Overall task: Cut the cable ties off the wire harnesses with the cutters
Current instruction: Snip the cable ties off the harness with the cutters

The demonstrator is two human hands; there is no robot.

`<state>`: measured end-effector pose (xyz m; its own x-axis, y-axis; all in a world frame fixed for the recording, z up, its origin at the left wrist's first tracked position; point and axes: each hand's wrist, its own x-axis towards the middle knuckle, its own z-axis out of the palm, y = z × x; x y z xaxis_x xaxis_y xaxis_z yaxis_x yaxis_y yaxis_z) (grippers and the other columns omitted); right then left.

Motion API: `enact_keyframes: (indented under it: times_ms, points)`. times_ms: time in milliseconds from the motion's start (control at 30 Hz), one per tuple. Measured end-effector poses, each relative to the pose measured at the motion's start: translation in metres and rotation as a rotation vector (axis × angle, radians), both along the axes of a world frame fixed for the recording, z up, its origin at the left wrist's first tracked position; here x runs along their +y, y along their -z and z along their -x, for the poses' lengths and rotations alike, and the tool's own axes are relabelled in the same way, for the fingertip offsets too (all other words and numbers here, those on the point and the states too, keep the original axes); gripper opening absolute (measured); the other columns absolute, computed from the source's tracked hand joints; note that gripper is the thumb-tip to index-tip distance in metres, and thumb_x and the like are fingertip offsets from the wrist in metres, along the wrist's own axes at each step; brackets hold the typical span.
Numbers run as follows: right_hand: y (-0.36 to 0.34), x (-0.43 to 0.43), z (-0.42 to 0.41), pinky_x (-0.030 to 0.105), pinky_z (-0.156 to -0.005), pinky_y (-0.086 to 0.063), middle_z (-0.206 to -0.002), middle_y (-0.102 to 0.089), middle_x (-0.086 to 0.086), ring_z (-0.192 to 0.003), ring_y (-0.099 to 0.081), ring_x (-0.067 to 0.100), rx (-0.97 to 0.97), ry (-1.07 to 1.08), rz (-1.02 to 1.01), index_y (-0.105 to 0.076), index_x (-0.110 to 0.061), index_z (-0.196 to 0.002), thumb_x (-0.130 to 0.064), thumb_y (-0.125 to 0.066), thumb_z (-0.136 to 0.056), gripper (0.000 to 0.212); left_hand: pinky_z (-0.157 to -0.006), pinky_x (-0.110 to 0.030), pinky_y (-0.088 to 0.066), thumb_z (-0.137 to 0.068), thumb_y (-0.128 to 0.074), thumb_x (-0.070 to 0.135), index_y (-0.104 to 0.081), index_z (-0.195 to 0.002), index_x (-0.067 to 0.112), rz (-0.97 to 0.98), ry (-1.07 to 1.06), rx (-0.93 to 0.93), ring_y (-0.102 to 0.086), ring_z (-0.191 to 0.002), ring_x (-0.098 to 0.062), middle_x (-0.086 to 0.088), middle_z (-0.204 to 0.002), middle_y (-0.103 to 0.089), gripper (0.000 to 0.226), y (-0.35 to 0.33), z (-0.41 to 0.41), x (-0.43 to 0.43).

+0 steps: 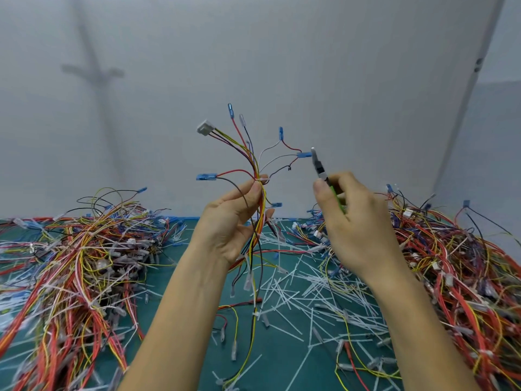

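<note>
I can read nothing here — no lettering, number or brand. The white connector (205, 127) at eleven o'clock and the cutters (319, 169) at two o'clock are too small and blurred to show any marking.

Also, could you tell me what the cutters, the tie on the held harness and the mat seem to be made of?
Cutters: grey head with a glint, likely steel; green handle looks plastic or rubber. Cable tie on the harness: pale, slightly translucent strip, probably nylon. Mat: flat teal, matte, seemingly rubber or vinyl.
</note>
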<state>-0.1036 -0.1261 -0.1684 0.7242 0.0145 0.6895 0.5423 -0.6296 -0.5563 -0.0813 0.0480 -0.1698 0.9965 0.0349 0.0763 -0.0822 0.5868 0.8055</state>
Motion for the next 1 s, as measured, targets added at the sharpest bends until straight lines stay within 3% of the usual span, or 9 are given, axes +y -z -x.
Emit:
enact_keyframes:
  times_ms: [167,333,533,633,800,900,1000]
  points:
    - [0.003,0.008,0.002,0.031,-0.054,-0.032,-0.067,-0.059,-0.003,-0.055,-0.047,0.007,0.130,-0.145,0.071,-0.064,-0.020,-0.092,-0.053,-0.039,-0.096,0.041,-0.069,-0.029,-0.061,-0.078,-0.066,0.011,-0.074,-0.092,0.009,0.015,-0.016,-0.014,-0.064,-0.070,-0.008,0.001,-0.072,-0.070,0.016,-0.001,0.003,-0.005]
    - [0.009,0.019,0.003,0.034,-0.068,-0.045,-0.073,-0.064,-0.005,-0.071,-0.061,0.011,0.174,-0.152,0.110,-0.055,-0.037,-0.079,-0.047,-0.037,-0.100,0.030,-0.075,-0.029,-0.057,-0.071,-0.067,0.016,-0.074,-0.093,0.011,-0.004,-0.005,-0.092,-0.067,-0.066,-0.007,0.000,-0.075,-0.073,0.024,-0.002,0.006,-0.010]
    - [0.010,0.027,0.003,0.046,-0.073,-0.052,-0.074,-0.064,-0.002,-0.076,-0.064,0.020,0.152,-0.135,-0.007,-0.058,-0.019,-0.078,-0.044,-0.036,-0.102,0.042,-0.085,-0.035,-0.053,-0.068,-0.069,0.018,-0.080,-0.078,0.015,-0.027,-0.020,-0.142,-0.069,-0.069,-0.008,0.001,-0.080,-0.075,0.015,-0.002,0.009,-0.015]
    - [0.010,0.028,0.003,0.044,-0.071,-0.050,-0.073,-0.064,-0.001,-0.075,-0.063,0.020,0.151,-0.130,-0.008,-0.058,-0.019,-0.077,-0.045,-0.035,-0.102,0.042,-0.086,-0.037,-0.053,-0.067,-0.070,0.018,-0.080,-0.078,0.014,-0.034,-0.046,-0.147,-0.068,-0.072,-0.009,0.000,-0.083,-0.075,0.015,-0.002,0.009,-0.017]
    - [0.011,0.030,0.005,0.044,-0.066,-0.047,-0.069,-0.062,0.000,-0.069,-0.062,0.021,0.122,-0.113,-0.018,-0.058,-0.018,-0.075,-0.045,-0.033,-0.102,0.046,-0.059,-0.024,-0.056,-0.068,-0.070,0.016,-0.077,-0.083,0.012,-0.020,-0.081,-0.140,-0.067,-0.073,-0.011,-0.002,-0.083,-0.075,0.018,-0.003,0.011,-0.021]
    - [0.012,0.032,0.004,0.048,-0.066,-0.051,-0.070,-0.063,0.003,-0.069,-0.063,0.025,0.114,-0.115,-0.029,-0.061,-0.013,-0.080,-0.045,-0.032,-0.102,0.048,-0.056,-0.021,-0.054,-0.068,-0.070,0.015,-0.078,-0.080,0.013,-0.019,-0.089,-0.135,-0.068,-0.070,-0.009,-0.002,-0.083,-0.076,0.015,-0.004,0.012,-0.021]
    - [0.012,0.034,0.006,0.043,-0.061,-0.048,-0.066,-0.060,-0.001,-0.064,-0.060,0.019,0.084,-0.101,-0.005,-0.060,-0.017,-0.079,-0.045,-0.032,-0.102,0.046,-0.057,-0.021,-0.053,-0.070,-0.070,0.015,-0.076,-0.086,0.012,-0.029,-0.101,-0.124,-0.066,-0.075,-0.010,-0.003,-0.085,-0.075,0.018,-0.004,0.013,-0.021]
